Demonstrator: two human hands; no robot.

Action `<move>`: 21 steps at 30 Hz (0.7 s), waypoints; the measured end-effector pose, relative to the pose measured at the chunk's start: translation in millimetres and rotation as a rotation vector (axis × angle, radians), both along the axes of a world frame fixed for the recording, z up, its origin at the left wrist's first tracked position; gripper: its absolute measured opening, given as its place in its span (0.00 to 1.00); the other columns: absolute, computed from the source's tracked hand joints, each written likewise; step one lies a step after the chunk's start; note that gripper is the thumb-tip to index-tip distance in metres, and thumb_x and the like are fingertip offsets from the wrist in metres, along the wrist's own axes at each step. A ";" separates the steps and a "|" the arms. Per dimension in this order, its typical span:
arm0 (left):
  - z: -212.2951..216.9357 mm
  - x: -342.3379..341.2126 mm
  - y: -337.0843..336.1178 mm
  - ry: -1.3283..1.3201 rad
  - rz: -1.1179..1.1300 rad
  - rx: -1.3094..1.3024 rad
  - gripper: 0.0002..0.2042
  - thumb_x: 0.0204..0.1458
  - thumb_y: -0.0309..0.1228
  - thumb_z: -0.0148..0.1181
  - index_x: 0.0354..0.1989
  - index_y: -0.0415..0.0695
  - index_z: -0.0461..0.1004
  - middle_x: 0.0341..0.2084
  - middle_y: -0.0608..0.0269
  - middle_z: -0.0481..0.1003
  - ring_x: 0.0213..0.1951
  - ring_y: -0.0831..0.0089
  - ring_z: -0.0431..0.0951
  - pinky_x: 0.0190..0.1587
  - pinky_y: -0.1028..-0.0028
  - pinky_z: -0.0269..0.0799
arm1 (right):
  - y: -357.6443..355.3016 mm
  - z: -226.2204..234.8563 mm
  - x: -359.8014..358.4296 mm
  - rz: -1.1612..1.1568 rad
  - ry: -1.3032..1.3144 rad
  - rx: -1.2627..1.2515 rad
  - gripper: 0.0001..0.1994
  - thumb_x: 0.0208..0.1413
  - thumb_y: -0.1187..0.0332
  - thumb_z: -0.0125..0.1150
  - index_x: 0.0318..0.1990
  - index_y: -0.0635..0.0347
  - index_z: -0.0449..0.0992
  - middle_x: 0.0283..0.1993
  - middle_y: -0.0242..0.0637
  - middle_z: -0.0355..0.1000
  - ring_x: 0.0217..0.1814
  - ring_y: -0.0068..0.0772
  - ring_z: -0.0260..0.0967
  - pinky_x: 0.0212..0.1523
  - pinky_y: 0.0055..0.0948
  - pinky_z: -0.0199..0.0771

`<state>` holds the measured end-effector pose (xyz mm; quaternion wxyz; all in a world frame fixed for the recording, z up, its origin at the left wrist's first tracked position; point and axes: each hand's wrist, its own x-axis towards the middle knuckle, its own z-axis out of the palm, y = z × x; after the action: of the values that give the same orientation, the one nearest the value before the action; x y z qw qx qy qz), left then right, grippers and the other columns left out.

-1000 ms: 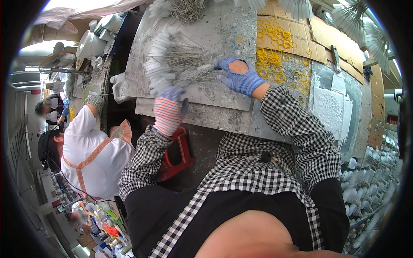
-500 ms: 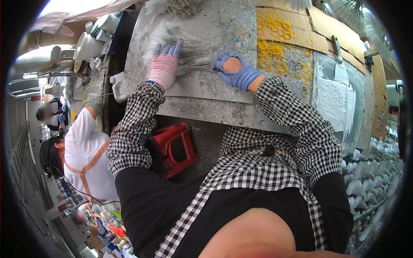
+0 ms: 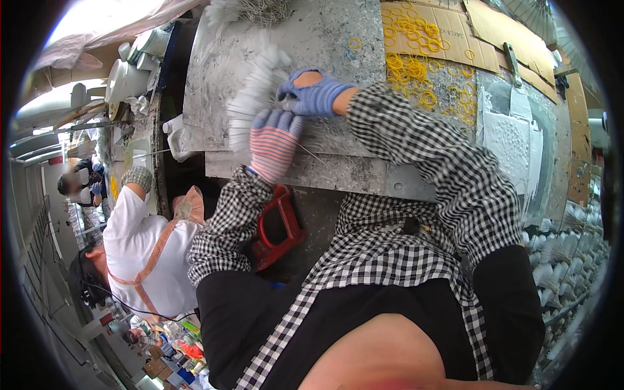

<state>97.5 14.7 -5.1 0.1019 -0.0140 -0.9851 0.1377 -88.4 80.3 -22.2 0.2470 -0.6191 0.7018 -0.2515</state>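
Observation:
On the grey, paint-specked board [image 3: 325,39] lies a row of white-bristled brushes [image 3: 244,107] with thin wire stems, partly blurred. My left hand [image 3: 275,144], in a pink-striped glove with blue fingertips, curls over the stems at the near side of the row. Close beside it, my right hand [image 3: 313,96] wears a blue striped glove with a hole over its back. Its fingers bend round the stems from the far right side. Both hands nearly touch and cover much of the wires.
Yellow rings [image 3: 408,73] lie on cardboard and the tabletop to the right. Beyond them, a scraper [image 3: 513,65] rests by white paste [image 3: 504,143]. Wire-stemmed pieces [image 3: 265,10] are heaped at the back. A red stool [image 3: 286,227] stands below; a co-worker [image 3: 153,263] sits at left.
My hands have come together around the stems. The left moved nearer and slightly right; the right moved left. The brushes, earlier spread flat, now stand bunched in a row.

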 end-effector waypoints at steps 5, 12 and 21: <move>-0.9 19.1 20.2 -0.097 0.083 0.104 0.19 0.51 0.33 0.54 0.53 0.49 0.72 0.37 0.65 0.75 0.44 0.64 0.76 0.55 0.61 0.65 | -7.8 -22.4 8.9 -0.055 0.307 -0.021 0.16 0.62 0.54 0.56 0.52 0.45 0.79 0.49 0.39 0.75 0.55 0.41 0.73 0.60 0.43 0.72; 4.3 36.8 34.1 -0.257 0.012 0.118 0.18 0.49 0.33 0.56 0.50 0.54 0.76 0.41 0.64 0.75 0.47 0.63 0.75 0.54 0.59 0.66 | -27.4 -39.9 -36.9 -0.206 0.415 -0.101 0.14 0.61 0.56 0.59 0.51 0.44 0.80 0.49 0.38 0.75 0.54 0.41 0.74 0.58 0.40 0.73; 33.3 -21.5 17.7 -0.544 0.346 0.013 0.30 0.39 0.39 0.73 0.56 0.55 0.73 0.64 0.50 0.70 0.68 0.53 0.65 0.64 0.53 0.64 | -14.0 -44.4 -11.8 0.154 0.535 -0.363 0.10 0.57 0.64 0.58 0.44 0.47 0.81 0.46 0.36 0.74 0.50 0.39 0.73 0.56 0.39 0.73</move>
<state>76.0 32.4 28.2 -0.1901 0.1180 -0.9649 0.1376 -100.2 66.2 -66.6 -0.0419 -0.7484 0.6366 -0.1815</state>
